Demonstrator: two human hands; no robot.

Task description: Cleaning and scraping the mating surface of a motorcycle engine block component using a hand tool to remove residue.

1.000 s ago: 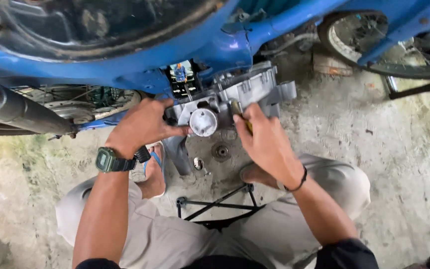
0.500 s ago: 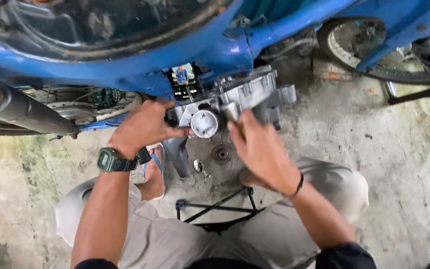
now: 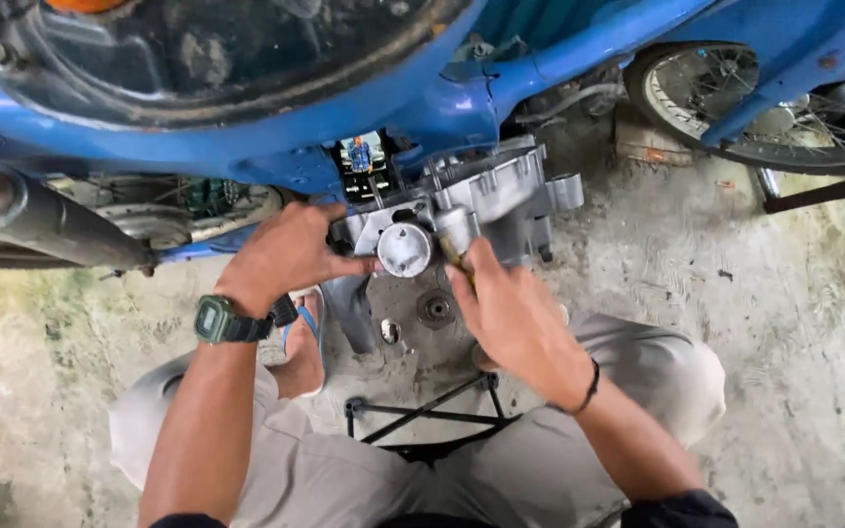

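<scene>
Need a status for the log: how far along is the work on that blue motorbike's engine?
Done: the piston is bare, with nothing over its round crown. In hand: the left hand steadies the engine beside the piston, and the right hand holds a slim tool against it. Left: a small round part lies on the floor, unfitted.

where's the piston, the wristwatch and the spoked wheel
piston (image 3: 405, 248), head view, on its round silver crown
wristwatch (image 3: 215, 320), head view, on its green face
spoked wheel (image 3: 735, 96), head view, on the spokes
</scene>
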